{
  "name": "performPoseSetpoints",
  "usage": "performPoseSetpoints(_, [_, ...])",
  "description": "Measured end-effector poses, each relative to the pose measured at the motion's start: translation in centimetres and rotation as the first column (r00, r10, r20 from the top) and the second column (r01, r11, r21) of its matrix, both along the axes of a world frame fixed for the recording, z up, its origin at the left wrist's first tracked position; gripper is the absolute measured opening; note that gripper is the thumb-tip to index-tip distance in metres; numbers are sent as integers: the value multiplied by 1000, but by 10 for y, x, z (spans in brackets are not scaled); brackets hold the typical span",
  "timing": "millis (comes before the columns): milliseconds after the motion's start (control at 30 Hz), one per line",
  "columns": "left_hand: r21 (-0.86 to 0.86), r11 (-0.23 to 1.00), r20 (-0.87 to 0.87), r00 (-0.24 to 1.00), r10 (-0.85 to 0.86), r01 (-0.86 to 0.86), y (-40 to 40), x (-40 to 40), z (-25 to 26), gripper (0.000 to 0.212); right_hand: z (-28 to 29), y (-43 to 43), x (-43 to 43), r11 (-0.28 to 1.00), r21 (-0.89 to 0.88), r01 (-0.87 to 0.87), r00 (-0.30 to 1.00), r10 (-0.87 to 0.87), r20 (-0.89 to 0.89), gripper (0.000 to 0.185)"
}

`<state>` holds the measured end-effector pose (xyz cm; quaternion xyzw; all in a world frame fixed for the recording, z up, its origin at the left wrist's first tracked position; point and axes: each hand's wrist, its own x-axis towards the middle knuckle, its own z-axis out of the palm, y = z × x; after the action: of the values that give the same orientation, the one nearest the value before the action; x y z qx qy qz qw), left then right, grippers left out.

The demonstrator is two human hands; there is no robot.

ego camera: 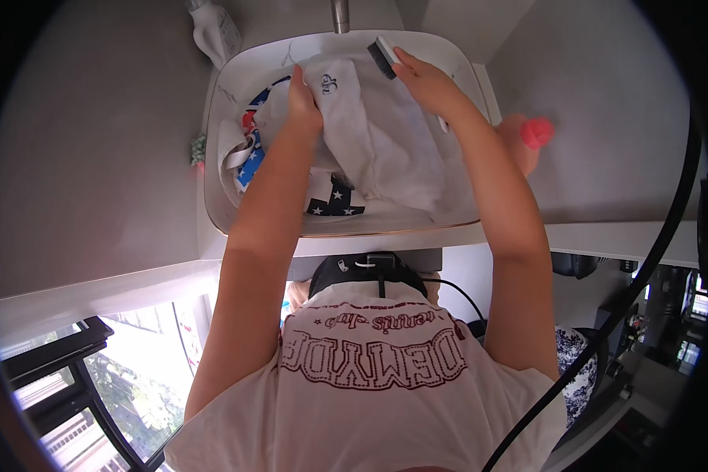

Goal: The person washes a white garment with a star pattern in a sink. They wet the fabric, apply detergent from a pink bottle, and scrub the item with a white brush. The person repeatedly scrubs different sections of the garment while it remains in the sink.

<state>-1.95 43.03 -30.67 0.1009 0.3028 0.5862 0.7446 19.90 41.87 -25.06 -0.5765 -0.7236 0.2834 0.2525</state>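
A white wet-looking garment (389, 141) with a small dark embroidered mark is spread inside a white marbled washbasin (236, 68). My left hand (304, 105) grips the garment's left edge, thumb on top and the other fingers mostly hidden by cloth. In my right hand (429, 87) is a scrub brush (382, 58) with a white back and dark bristles. It is held at the upper right of the basin, over the cloth; whether the bristles touch it I cannot tell. Star-patterned blue fabric (251, 162) and black fabric with white stars (337, 200) lie beneath and beside the garment.
A metal faucet spout (341, 16) reaches over the basin's far rim. At the back left stands a white handled bottle (213, 32). A small potted plant (198, 149) sits left of the basin, and a pink-topped container (531, 138) to the right. A black cable (631, 295) crosses the right side.
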Motion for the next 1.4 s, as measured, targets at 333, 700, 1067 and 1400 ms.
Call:
performPoseSetpoints(333, [-281, 900, -447, 784, -431, 334, -73, 18, -7, 56, -11, -40, -1, 993, 1, -116, 991, 116, -66, 48])
performPoseSetpoints(700, [-198, 980, -126, 990, -57, 31, -58, 34, 6, 54, 1, -134, -16, 947, -104, -304, 941, 315, 122, 44])
performPoseSetpoints(1067, [-183, 983, -80, 996, -39, 24, -59, 35, 32, 66, 20, -94, -33, 967, -67, -246, 955, 254, 151, 45])
performPoseSetpoints(1400, [-64, 989, 26, 991, -131, 132, -56, 39, 27, 59, -16, -46, -23, 973, 165, -159, 987, 160, 4, 48])
